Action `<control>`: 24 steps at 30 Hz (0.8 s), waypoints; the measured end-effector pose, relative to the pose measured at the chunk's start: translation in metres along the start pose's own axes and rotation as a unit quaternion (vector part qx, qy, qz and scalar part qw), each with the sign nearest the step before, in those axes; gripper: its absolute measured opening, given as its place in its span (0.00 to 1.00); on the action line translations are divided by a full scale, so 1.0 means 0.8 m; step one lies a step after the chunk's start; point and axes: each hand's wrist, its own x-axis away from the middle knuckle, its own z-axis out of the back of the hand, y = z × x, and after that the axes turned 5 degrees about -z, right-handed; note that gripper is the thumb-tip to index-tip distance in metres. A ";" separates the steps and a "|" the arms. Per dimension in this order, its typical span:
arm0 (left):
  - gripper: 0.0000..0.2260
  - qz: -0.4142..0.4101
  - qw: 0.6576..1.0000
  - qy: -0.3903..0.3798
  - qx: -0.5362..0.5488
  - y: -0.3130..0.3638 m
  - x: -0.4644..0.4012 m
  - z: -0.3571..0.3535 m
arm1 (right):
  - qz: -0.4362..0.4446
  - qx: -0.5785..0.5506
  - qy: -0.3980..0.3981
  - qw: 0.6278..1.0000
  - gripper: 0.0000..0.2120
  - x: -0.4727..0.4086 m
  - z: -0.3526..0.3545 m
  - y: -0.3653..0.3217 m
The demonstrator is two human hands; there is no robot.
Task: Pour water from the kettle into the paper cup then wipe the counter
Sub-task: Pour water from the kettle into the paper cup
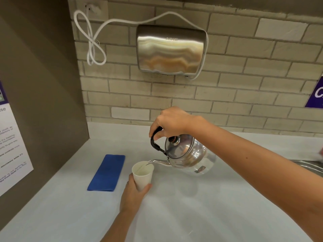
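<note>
Two hands busy, left hand (134,194) gripping paper cup (142,175), right hand (170,123) clasping tilted kettle (185,152) above

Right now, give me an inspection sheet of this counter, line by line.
Surface: pale counter, no spills seen.
Job's things: kettle tilted, spout over the cup, water running in; blue cloth folded flat, left of the cup.
Clutter: nothing seen.
Hands: right hand grips the kettle handle; left hand holds the cup.
Cables: white cord looped on the wall, running to the dryer.
Surroundings: tiled wall, notice at left, purple sign at right, sink edge at right.
</note>
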 end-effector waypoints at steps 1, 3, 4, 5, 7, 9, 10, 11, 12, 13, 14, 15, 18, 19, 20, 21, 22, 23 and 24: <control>0.33 0.000 1.000 0.000 0.000 0.000 0.000 0.000 | 0.001 0.000 0.000 1.000 0.11 0.000 0.000 0.000; 0.34 -0.001 1.000 0.000 0.002 -0.001 0.000 0.000 | 0.002 0.000 0.001 1.000 0.10 0.000 0.000 -0.001; 0.34 -0.002 1.000 0.000 0.002 -0.001 0.000 0.000 | 0.002 0.001 0.002 1.000 0.10 0.000 0.000 -0.001; 0.34 -0.002 1.000 0.000 0.003 -0.001 0.000 -0.001 | 0.001 0.001 0.001 1.000 0.10 0.000 0.000 -0.001; 0.34 0.000 1.000 0.000 0.001 -0.001 -0.001 -0.001 | 0.000 0.003 0.002 1.000 0.11 0.000 0.001 -0.001; 0.34 0.001 1.000 0.002 -0.001 -0.001 -0.001 -0.001 | 0.001 0.007 0.003 1.000 0.11 0.000 0.001 -0.001; 0.34 0.000 1.000 0.002 -0.002 -0.001 -0.001 -0.001 | 0.002 0.009 0.003 1.000 0.11 0.000 0.002 -0.001; 0.34 -0.001 1.000 0.003 -0.004 -0.001 -0.001 -0.002 | 0.001 0.011 0.002 1.000 0.11 0.000 0.002 -0.001; 0.34 -0.002 1.000 0.003 -0.006 -0.001 -0.002 -0.002 | 0.000 0.012 0.001 1.000 0.11 -0.001 0.003 -0.001; 0.34 -0.003 1.000 0.004 -0.008 -0.001 -0.002 -0.002 | 0.000 0.014 0.000 1.000 0.11 -0.001 0.003 -0.001; 0.34 -0.004 1.000 0.005 -0.008 -0.001 -0.002 -0.002 | 0.000 0.016 0.000 1.000 0.11 -0.002 0.004 -0.001; 0.34 -0.005 1.000 0.005 -0.007 -0.001 -0.002 -0.002 | 0.002 0.018 0.001 1.000 0.11 -0.002 0.004 -0.001; 0.33 -0.003 1.000 0.005 -0.001 -0.002 -0.002 -0.002 | 0.003 0.023 0.006 1.000 0.10 -0.002 0.005 -0.002; 0.33 -0.003 1.000 0.005 -0.003 -0.002 -0.002 -0.002 | 0.001 0.023 0.007 1.000 0.10 -0.002 0.005 -0.002; 0.33 -0.003 1.000 0.005 -0.003 -0.002 -0.002 -0.001 | 0.000 0.023 0.008 1.000 0.10 -0.002 0.006 -0.002; 0.33 -0.003 1.000 0.004 -0.002 -0.002 -0.002 -0.001 | 0.001 0.023 0.007 1.000 0.10 -0.002 0.006 -0.003; 0.33 -0.003 1.000 0.003 0.000 -0.002 -0.002 -0.001 | 0.003 0.025 0.006 1.000 0.10 -0.003 0.006 -0.003; 0.33 -0.003 1.000 0.003 0.000 -0.002 -0.002 -0.001 | 0.004 0.027 0.005 1.000 0.10 -0.003 0.007 -0.003; 0.32 -0.005 1.000 0.004 0.001 -0.002 -0.001 -0.001 | 0.004 0.029 0.003 1.000 0.10 -0.003 0.008 -0.003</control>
